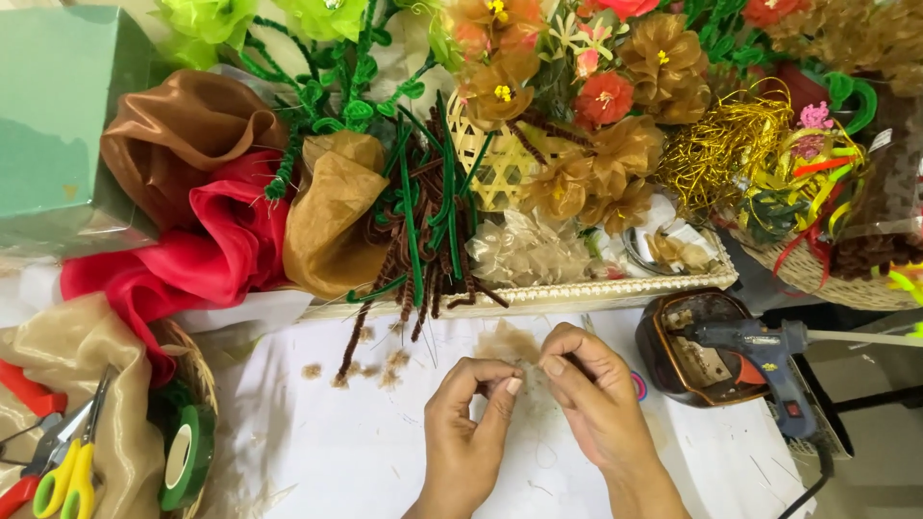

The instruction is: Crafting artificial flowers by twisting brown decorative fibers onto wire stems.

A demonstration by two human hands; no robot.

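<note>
Tan fabric piece point(514, 358) pinched between both hands point(534, 404) over the white table point(327, 442); glue gun point(764, 358) just beside.

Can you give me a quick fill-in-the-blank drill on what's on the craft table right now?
1. The left hand and right hand pinch a wisp of ____ fibre between them.
2. The glue gun with the blue body rests on a brown ____.
3. The scissors at the left have ____ handles.
4. The roll of floral tape is ____.

Missing words: tan; dish; yellow; green
</note>
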